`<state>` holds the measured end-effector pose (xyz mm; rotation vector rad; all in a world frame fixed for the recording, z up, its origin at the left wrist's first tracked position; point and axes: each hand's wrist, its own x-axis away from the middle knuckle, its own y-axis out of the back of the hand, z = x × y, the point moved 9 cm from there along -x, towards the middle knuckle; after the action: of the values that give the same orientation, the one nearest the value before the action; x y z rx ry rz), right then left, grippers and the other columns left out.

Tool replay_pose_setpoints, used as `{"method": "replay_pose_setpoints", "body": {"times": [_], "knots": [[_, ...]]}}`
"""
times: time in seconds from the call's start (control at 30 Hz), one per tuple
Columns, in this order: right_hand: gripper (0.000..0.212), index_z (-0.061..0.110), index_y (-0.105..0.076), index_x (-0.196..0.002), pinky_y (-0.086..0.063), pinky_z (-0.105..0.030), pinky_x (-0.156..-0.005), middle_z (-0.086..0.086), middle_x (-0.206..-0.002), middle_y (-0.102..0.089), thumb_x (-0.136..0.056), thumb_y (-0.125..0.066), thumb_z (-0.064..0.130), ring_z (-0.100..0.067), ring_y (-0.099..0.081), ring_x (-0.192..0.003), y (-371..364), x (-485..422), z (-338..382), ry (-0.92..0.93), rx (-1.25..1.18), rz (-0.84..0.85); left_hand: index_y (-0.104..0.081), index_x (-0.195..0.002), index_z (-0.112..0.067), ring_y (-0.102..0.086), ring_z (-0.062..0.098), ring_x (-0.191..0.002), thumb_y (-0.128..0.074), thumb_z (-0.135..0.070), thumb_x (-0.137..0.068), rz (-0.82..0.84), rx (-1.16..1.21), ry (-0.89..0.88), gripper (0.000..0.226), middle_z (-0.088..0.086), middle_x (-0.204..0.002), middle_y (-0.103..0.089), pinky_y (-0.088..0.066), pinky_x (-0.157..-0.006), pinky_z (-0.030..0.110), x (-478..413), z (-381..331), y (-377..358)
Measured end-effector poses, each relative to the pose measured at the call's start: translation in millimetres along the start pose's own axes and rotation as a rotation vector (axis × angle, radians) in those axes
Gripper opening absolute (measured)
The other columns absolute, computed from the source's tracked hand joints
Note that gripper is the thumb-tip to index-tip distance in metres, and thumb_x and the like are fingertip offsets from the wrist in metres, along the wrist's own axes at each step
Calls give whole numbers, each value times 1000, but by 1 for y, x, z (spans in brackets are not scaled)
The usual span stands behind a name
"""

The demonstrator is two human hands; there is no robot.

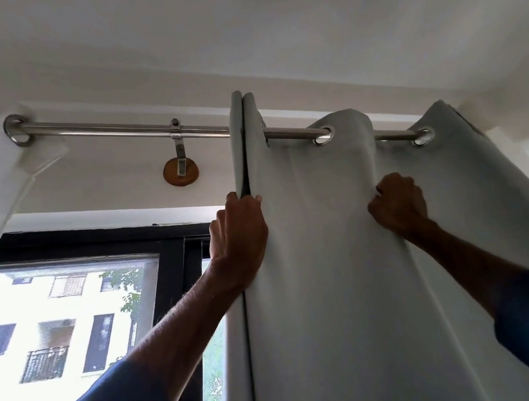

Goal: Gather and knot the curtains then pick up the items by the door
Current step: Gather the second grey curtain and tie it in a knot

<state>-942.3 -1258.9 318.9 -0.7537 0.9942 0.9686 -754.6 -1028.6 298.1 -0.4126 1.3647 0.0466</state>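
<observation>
The left hand is curled round the leading edge of the pale grey eyelet curtain, thumb on the near face and fingers wrapped behind the doubled hem. The right hand is balled into a fist that pinches a fold of the same panel further along. Both are raised to about the same height, well up the cloth and just below the heading, with a flat span of fabric stretched between them.

The curtain hangs straight down, so its long axis is vertical. The steel rod carrying it runs crosswise overhead, from the left wall down towards the right corner. The cloth already sits bunched on the right part of the rod, its eyelets spaced apart, and the stretch past the bracket is bare above the window.

Gathering therefore looks like a sideways job: the left hand, at the free edge, is the one placed to carry the cloth rightwards to the right hand. The knot would come lower down the hanging length. The items by the door are not in view
</observation>
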Motion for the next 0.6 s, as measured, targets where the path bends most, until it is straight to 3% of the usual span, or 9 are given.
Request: {"method": "replay_pose_setpoints", "body": {"times": [0.07,0.13,0.2,0.23,0.27,0.33,0.47,0.6], "knots": [[44,-4,-60,-105,-46,-44,-86,-30,-114,-59,-81,-52,31,-49,-57,-107,0,9,32,73,19,-31,-61,-88,-2,-65,47,-82,-45,-27,-108,48,6,57,36,21,-95,-61,-36,-61,39,-1,8,-3],[52,-4,-62,-100,-46,-45,-81,-30,-107,-62,-76,-43,38,-48,-60,-102,-12,30,93,284,5,-16,-61,-95,-2,-63,45,-95,-39,-30,-109,105,20,91,38,20,-105,-62,-42,-69,43,-2,13,-9],[23,6,-62,-86,-44,-41,-77,-25,-103,-64,-80,-57,28,-44,-61,-101,-37,50,149,407,-1,108,-61,-95,-3,-62,47,-98,-44,-22,-105,181,51,119,27,21,-106,-63,-43,-70,45,-2,11,-17],[13,13,-53,-72,-40,-38,-72,-23,-95,-63,-80,-62,19,-43,-62,-99,-43,57,171,450,-31,140,-60,-92,-4,-62,48,-96,-47,-16,-101,208,86,143,20,22,-103,-65,-41,-66,43,-1,10,-20],[28,15,-40,-61,-34,-34,-67,-19,-83,-59,-78,-62,13,-42,-62,-94,-43,61,188,494,-65,124,-59,-88,-5,-62,48,-92,-48,-12,-96,233,123,172,15,22,-100,-66,-40,-64,40,0,11,-22],[38,15,-29,-54,-30,-31,-65,-11,-68,-47,-75,-61,10,-43,-61,-85,-43,56,190,526,-68,110,-59,-85,-6,-62,48,-89,-48,-11,-92,244,159,211,14,22,-97,-67,-39,-62,38,2,12,-22],[41,18,-29,-56,-29,-32,-64,-12,-70,-47,-81,-61,16,-42,-56,-77,-51,57,157,503,-48,89,-63,-92,-2,-64,47,-93,-51,-24,-100,219,124,148,26,23,-100,-67,-43,-64,39,3,2,-16],[44,16,-23,-52,-25,-34,-58,2,-53,-24,-74,-61,5,-29,-30,-60,-50,66,141,549,-83,76,-56,-113,-5,-62,44,-104,-44,-27,-105,187,25,102,27,20,-114,-59,-48,-78,46,2,-9,-13]]}}
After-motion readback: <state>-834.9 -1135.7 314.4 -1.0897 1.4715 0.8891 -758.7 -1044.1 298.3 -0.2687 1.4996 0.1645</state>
